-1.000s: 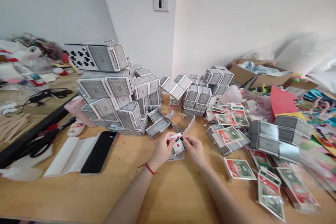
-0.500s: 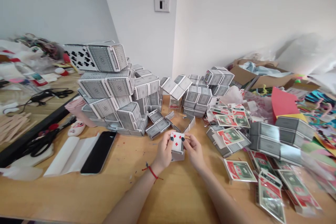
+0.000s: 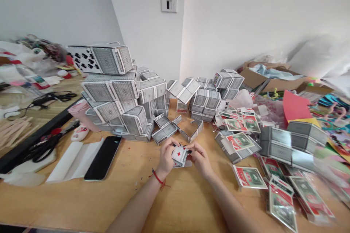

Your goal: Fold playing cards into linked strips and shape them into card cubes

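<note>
Left hand [image 3: 166, 158], right hand [image 3: 199, 158] — holding card [image 3: 179, 154]

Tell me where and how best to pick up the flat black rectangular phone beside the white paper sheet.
Probably pinch the flat black rectangular phone across its long edges at the near end, coming from above and the right. It lies flat, longer than wide; the white paper sheet crowds its left edge most at the far end, while light-brown wooden tabletop shows along its right.

Red cord bracelet [image 3: 158, 178], dark nail polish [image 3: 189, 151]
</note>
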`<action>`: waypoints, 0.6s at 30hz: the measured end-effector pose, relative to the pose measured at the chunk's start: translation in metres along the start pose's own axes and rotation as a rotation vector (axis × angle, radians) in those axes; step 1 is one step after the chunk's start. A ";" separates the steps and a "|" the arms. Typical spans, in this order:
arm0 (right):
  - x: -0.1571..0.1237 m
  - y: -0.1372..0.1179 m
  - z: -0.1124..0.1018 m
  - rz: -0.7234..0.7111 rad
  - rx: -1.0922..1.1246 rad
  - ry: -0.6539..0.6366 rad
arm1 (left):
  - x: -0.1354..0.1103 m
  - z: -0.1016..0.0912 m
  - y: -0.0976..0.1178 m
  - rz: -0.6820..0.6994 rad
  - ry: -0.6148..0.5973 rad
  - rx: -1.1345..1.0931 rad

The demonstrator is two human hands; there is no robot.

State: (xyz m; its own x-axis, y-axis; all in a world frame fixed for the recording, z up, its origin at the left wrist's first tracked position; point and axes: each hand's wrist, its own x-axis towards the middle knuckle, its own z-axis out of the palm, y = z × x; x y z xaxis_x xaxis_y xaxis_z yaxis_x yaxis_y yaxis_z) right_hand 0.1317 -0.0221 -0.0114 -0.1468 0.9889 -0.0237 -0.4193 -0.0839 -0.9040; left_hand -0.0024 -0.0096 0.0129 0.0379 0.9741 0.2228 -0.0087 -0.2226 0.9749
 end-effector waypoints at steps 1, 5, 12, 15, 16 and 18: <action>0.000 0.000 0.000 0.035 0.027 -0.038 | 0.000 -0.002 0.001 0.003 -0.019 -0.007; 0.002 0.001 0.000 0.220 0.035 -0.105 | -0.001 -0.006 0.004 0.048 -0.060 0.007; 0.005 -0.001 -0.004 0.310 -0.085 -0.217 | -0.002 -0.008 0.001 0.084 -0.169 0.128; 0.004 -0.002 -0.003 0.203 -0.143 -0.156 | 0.002 -0.009 -0.002 0.052 -0.127 0.159; 0.004 -0.002 -0.003 0.171 -0.170 -0.134 | 0.004 -0.010 -0.003 0.037 -0.122 0.156; 0.003 -0.004 -0.001 0.122 -0.224 -0.105 | 0.008 -0.011 -0.005 0.022 -0.165 0.171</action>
State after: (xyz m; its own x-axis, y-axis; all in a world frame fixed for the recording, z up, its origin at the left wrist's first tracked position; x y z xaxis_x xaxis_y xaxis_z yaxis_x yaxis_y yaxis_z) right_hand 0.1337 -0.0184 -0.0085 -0.2807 0.9541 -0.1042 -0.1861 -0.1606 -0.9693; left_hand -0.0132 -0.0003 0.0099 0.2022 0.9525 0.2278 0.1570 -0.2611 0.9524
